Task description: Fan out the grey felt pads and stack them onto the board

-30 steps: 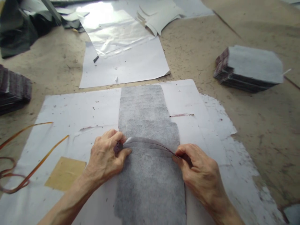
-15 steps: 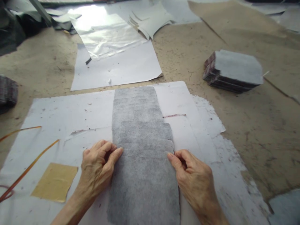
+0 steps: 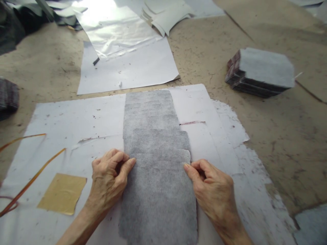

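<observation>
A row of overlapping grey felt-like pieces (image 3: 150,115) runs down the white paper toward me, each edge lying a little over the one behind. At the near end lies the largest visible grey piece (image 3: 159,204). My left hand (image 3: 111,182) pinches its left edge between thumb and curled fingers. On the opposite edge, my right hand (image 3: 213,194) pinches the same piece, thumb on top. The fingertips under the edges are hidden. How many layers the fingers grip, I cannot tell.
A tan square (image 3: 62,194) and thin orange strips (image 3: 35,178) lie to the left on the white paper (image 3: 56,126). A stack of grey pieces (image 3: 267,68) stands at the back right, another dark stack (image 3: 7,97) at the left edge. Clear film (image 3: 120,30) lies behind.
The whole view has shifted slightly, with things sitting a little higher in the picture. Both hands keep their pinch on the grey piece, with hardly any movement relative to it.
</observation>
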### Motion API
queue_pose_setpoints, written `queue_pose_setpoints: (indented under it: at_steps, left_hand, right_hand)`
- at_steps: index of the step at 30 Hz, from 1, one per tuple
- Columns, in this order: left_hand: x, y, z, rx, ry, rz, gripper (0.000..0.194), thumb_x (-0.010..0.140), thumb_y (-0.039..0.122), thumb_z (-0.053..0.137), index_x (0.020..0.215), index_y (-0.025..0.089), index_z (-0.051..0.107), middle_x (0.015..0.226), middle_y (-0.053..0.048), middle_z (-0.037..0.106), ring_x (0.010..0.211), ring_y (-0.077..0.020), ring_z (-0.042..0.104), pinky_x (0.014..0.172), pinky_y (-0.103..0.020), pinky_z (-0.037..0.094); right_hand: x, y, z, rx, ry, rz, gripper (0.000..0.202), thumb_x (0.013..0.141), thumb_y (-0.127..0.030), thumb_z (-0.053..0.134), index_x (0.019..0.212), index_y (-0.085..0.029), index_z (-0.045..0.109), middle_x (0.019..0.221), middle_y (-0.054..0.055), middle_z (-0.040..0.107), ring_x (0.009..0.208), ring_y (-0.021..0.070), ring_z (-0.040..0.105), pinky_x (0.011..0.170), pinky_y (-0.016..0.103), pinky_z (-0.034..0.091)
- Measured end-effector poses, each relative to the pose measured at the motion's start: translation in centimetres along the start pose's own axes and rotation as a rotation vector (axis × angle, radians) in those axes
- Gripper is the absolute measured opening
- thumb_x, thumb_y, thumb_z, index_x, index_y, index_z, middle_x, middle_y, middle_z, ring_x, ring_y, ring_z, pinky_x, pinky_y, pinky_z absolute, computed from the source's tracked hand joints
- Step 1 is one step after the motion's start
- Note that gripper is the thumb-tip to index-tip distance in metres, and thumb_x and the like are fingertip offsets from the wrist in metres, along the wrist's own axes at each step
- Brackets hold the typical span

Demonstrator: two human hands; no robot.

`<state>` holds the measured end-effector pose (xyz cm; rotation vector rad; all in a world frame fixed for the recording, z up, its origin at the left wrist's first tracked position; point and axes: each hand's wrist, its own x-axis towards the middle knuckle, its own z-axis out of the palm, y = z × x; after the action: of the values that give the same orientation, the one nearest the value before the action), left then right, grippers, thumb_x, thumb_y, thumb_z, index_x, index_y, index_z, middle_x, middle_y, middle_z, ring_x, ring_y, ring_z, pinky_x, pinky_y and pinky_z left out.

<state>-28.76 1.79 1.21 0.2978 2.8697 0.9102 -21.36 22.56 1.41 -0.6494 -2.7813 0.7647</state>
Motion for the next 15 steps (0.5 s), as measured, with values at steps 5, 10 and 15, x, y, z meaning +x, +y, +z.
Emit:
queue_pose_setpoints:
  at_steps: [5,10,15]
  left_hand:
    - [-0.1,0.3,0.4,0.065,0.030,-0.007,0.022,0.080,0.032,0.048,0.060,0.021,0.047,0.063,0.002,0.048,0.063,-0.0155,0.049,0.063,-0.031,0.035]
    - [-0.6,0.0,0.0,0.093,0.081,-0.051,0.021,0.081,0.037,0.049,0.071,0.020,0.053,0.073,0.000,0.054,0.070,-0.0179,0.053,0.072,-0.036,0.041]
    - [-3.8,0.8,-0.1,0.199,0.241,0.135,0.051,0.086,0.034,0.042,0.132,0.014,0.034,0.134,-0.015,0.038,0.124,-0.0281,0.035,0.102,-0.044,0.029]
  right_hand:
    - [0.0,-0.1,0.4,-0.068,0.008,-0.009,0.030,0.078,-0.035,0.049,0.053,-0.019,0.048,0.048,-0.003,0.054,0.038,0.0085,0.042,0.043,0.022,0.030]
    - [-0.2,0.2,-0.1,-0.085,0.037,-0.026,0.029,0.081,-0.037,0.048,0.059,-0.019,0.052,0.053,-0.001,0.058,0.045,0.0114,0.051,0.044,0.023,0.035]
    - [-2.0,-0.3,-1.5,-0.173,0.150,-0.269,0.035,0.089,-0.034,0.042,0.113,-0.012,0.055,0.107,0.014,0.062,0.100,0.0249,0.057,0.084,0.035,0.045]
